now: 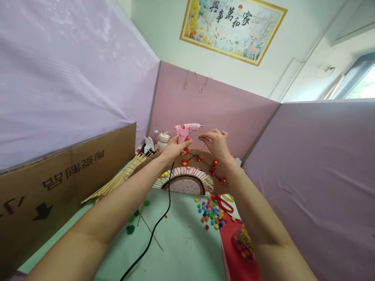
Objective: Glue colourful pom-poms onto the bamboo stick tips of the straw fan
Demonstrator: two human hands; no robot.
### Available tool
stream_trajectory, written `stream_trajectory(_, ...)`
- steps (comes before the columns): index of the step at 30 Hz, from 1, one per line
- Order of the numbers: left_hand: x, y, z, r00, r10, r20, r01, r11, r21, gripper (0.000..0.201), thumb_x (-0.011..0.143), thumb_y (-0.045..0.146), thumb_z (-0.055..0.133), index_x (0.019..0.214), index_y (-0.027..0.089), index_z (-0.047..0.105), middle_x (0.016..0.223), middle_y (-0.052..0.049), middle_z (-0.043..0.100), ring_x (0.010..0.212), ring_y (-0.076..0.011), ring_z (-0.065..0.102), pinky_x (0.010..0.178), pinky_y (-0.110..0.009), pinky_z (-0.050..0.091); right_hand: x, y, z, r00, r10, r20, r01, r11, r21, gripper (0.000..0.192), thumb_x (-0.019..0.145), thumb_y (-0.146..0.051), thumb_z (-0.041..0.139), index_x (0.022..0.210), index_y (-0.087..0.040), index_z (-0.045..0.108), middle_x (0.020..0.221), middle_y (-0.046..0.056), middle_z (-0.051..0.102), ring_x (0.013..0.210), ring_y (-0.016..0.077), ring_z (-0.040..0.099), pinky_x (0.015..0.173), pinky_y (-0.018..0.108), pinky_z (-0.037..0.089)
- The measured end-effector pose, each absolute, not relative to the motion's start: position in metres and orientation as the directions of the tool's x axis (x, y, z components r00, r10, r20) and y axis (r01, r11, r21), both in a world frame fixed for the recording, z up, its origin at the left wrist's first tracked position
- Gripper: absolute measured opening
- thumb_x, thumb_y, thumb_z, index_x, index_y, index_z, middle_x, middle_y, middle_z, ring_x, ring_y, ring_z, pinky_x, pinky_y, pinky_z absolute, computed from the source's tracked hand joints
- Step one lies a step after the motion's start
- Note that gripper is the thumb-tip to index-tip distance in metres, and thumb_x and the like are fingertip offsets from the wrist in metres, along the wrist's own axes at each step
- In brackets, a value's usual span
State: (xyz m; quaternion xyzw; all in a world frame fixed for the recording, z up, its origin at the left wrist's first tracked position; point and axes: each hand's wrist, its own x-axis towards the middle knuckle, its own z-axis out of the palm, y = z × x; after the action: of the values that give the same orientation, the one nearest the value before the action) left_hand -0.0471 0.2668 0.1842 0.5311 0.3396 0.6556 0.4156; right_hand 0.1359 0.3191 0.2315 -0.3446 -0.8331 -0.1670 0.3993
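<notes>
My left hand (176, 148) is wrapped round the handle of a pink glue gun (187, 129), whose metal nozzle points right. A black cord (158, 226) runs down from it across the table. Just right of the nozzle, my right hand (217, 141) pinches a tiny green pompom (198, 138) between thumb and fingertips. Below both hands stands a brown fan-shaped piece (172, 159) with thin sticks in its lower part. Red flowers (184, 163) with yellow centres and dark branches decorate it. My wrists and forearms hide parts of the fan.
Several coloured pompoms (211, 212) lie on the pale green table (181, 249), beside a bag of pompoms (243, 244). Bamboo sticks (117, 177) are bundled by a cardboard box (73, 175) at left. Dark green pompoms (131, 229) lie nearer. A white jar (163, 141) stands behind.
</notes>
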Motion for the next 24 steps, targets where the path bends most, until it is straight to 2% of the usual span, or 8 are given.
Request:
stream_trajectory(8,-0.047,0.266,0.186,-0.088,0.908,0.409,-0.178,-0.418,0.891,0.037,0.072,0.042,0.078,0.089,0.014,0.064,0.061,0.0,0.062,0.05,-0.0078,0.055,0.043,-0.017,0.034,0.132,0.308,0.238,-0.537,0.371,0.758,0.694,0.705,0.147,0.024,0.096,-0.03,0.055,0.084,-0.027,0.076,0.088,0.002,0.078,0.094,0.0221,0.058,0.087,0.041,0.02)
stream_trajectory(15,-0.047,0.266,0.185,-0.097,0.913,0.397,-0.185,-0.408,0.894,0.036,0.073,0.041,0.078,0.091,0.014,0.064,0.062,-0.001,0.063,0.051,-0.0085,0.056,0.042,-0.017,0.035,0.132,0.308,0.237,-0.475,0.398,0.784,0.716,0.694,0.082,0.025,0.098,-0.029,0.051,0.097,-0.028,0.076,0.093,0.004,0.078,0.095,0.0228,0.059,0.086,0.041,0.021)
stream_trajectory(24,-0.047,0.262,0.187,-0.079,0.916,0.394,-0.204,-0.402,0.893,0.034,0.073,0.039,0.078,0.088,0.014,0.062,0.062,-0.001,0.062,0.051,-0.0085,0.056,0.042,-0.017,0.034,0.128,0.31,0.233,-0.479,0.421,0.77,0.706,0.706,0.053,0.024,0.096,-0.028,0.054,0.087,-0.027,0.077,0.09,0.003,0.079,0.093,0.0219,0.059,0.085,0.04,0.022)
